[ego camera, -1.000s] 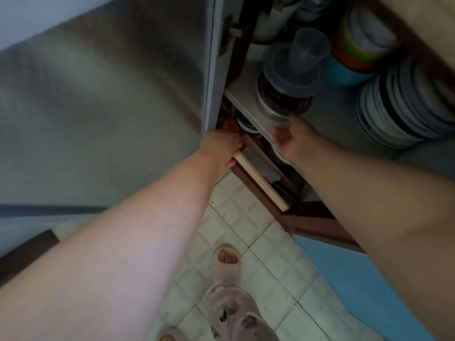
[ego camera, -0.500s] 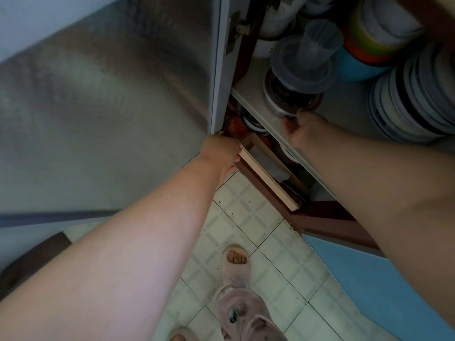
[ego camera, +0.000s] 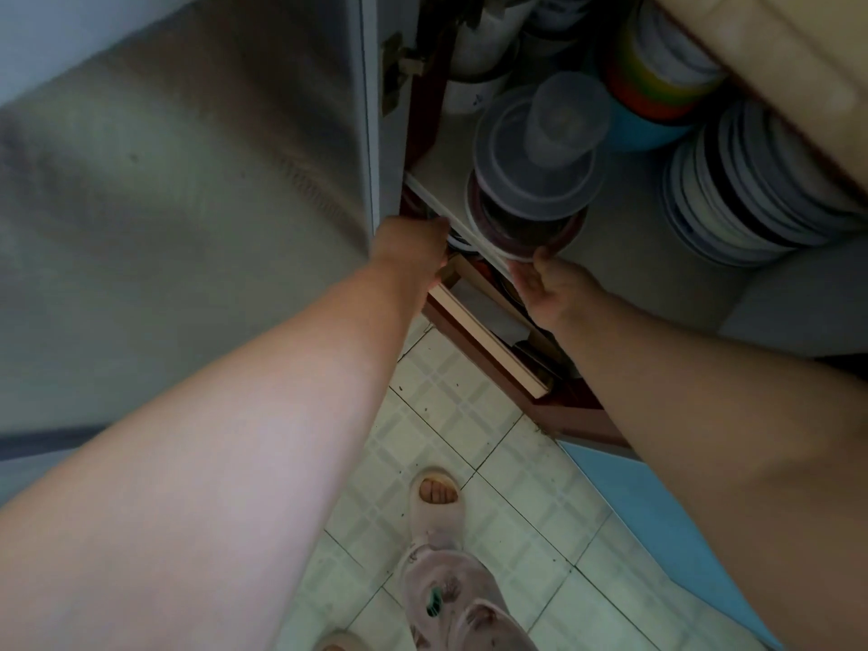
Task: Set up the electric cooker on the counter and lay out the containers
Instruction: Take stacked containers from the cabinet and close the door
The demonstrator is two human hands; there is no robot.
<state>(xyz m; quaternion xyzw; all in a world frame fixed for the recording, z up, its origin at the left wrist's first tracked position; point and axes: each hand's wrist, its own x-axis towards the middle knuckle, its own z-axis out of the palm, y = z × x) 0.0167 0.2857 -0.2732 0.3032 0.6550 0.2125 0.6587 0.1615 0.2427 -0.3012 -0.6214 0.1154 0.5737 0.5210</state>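
A stack of round containers stands at the front edge of a white cabinet shelf. It has dark bowls below, a clear lid above, and a clear plastic cup on top. My right hand is at the foot of the stack, thumb on the lowest white rim and fingers under the shelf edge. My left hand reaches under the shelf beside the open door; its fingers are hidden. No electric cooker is plainly visible.
Stacked plates and coloured bowls fill the shelf's right side, with white pots at the back. A wooden board sticks out of the lower shelf. A blue door stands open at the right above the tiled floor, near my sandalled foot.
My right hand has come from the shelf edge up to the base of the container stack. My left hand has pushed a little further in under the shelf.
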